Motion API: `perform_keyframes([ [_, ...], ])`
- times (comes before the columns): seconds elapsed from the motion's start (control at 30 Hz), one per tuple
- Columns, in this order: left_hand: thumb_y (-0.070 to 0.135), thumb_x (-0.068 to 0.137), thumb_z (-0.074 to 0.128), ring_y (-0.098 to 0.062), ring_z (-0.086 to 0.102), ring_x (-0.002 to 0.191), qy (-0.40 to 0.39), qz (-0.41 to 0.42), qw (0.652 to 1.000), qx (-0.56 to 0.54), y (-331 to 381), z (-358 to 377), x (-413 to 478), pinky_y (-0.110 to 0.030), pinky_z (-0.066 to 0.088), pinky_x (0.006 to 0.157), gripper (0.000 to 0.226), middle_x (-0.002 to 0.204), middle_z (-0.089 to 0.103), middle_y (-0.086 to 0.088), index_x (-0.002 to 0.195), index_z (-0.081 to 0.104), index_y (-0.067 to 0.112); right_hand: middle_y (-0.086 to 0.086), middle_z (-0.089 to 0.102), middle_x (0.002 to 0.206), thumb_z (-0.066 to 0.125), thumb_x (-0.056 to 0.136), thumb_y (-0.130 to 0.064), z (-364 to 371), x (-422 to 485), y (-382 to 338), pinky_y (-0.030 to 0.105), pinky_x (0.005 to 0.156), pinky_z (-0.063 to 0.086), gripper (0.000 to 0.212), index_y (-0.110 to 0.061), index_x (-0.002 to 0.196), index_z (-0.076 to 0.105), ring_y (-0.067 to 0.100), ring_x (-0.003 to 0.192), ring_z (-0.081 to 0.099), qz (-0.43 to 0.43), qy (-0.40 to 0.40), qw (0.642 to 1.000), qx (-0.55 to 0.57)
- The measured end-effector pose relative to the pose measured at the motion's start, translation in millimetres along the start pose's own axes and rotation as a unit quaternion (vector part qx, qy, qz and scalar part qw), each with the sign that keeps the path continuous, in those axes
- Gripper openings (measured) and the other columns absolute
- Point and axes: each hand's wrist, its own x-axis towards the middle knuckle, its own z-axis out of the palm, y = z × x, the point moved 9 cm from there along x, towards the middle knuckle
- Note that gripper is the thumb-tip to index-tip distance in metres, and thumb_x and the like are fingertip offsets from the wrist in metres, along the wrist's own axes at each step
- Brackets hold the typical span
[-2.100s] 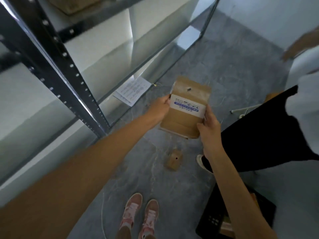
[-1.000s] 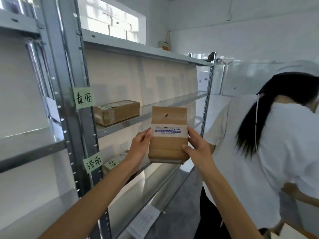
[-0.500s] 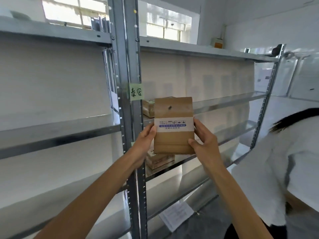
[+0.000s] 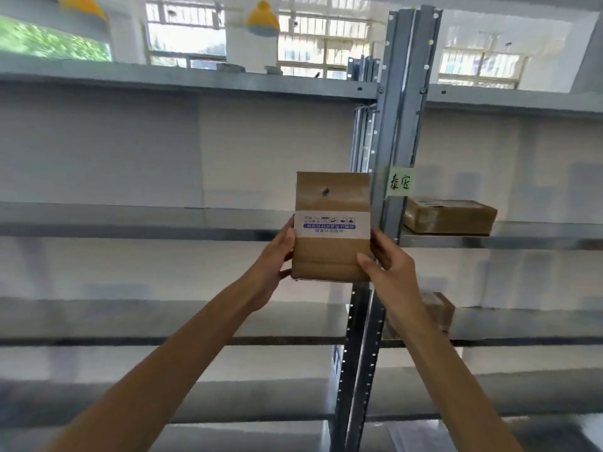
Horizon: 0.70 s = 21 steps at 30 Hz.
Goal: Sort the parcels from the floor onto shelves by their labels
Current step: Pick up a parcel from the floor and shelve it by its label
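A grey metal shelving rack [image 4: 202, 220] with several wide, bare-looking tiers fills the view, its perforated steel upright [image 4: 396, 132] standing just right of centre. In front of that upright, at about the height of the middle tier, both hands hold a flat brown cardboard parcel [image 4: 331, 256] up in the air, clear of every shelf. The parcel stands upright with its long axis vertical and its broad face turned toward the camera. A white label band with blue print [image 4: 332, 225] crosses it from side to side near the middle; the print reads upside down, so the parcel's top points downward. A small dark hole or mark sits in the upper part of the brown face, and faint creases run across the lower half.

To the right of the upright, a brown taped cardboard box [image 4: 448, 216] lies flat on the middle tier, and another brown box [image 4: 439, 308] sits on the tier below, partly hidden by the right forearm. A pale green paper tag with handwritten characters [image 4: 400, 182] is stuck on the upright just above the first box.

Both arms reach forward and up, bare to the elbow. The left hand [image 4: 277, 256] clasps the parcel's left edge, thumb at the lower corner, fingers behind. The right hand [image 4: 388, 259] grips the right edge, thumb pressed on the front face.
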Motion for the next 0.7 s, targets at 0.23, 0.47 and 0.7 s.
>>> perform_keyframes([
  [0.23, 0.051, 0.097, 0.024, -0.025, 0.038, 0.133, 0.098, -0.003, 0.995, 0.028, 11, -83, -46, -0.047, 0.039, 0.106, 0.046, 0.143, 0.039, 0.005, 0.142, 0.029, 0.041, -0.009, 0.055, 0.126, 0.059, 0.09, -0.014, 86, -3, -15, 0.009, 0.076, 0.05, 0.052, -0.023, 0.139, 0.043, -0.002, 0.105, 0.053, -0.017, -0.09, 0.995, 0.042],
  [0.47, 0.05, 0.098, 0.024, -0.025, 0.041, 0.131, 0.191, -0.008, 0.979, 0.068, 23, -165, -89, -0.052, 0.037, 0.109, 0.047, 0.144, 0.041, 0.003, 0.143, 0.03, 0.04, -0.011, 0.057, 0.119, 0.059, 0.089, -0.01, 177, -7, -27, 0.002, 0.069, 0.049, 0.05, -0.02, 0.137, 0.046, -0.002, 0.097, 0.056, -0.021, -0.156, 0.984, 0.088],
  [0.7, 0.048, 0.097, 0.028, -0.024, 0.04, 0.131, 0.245, -0.012, 0.965, 0.094, 32, -250, -133, -0.05, 0.036, 0.11, 0.047, 0.142, 0.042, 0.005, 0.144, 0.028, 0.038, 0.0, 0.056, 0.133, 0.058, 0.09, -0.011, 272, -27, -46, 0.035, 0.098, 0.047, 0.051, -0.019, 0.138, 0.044, 0.015, 0.118, 0.053, -0.014, -0.205, 0.972, 0.114],
])
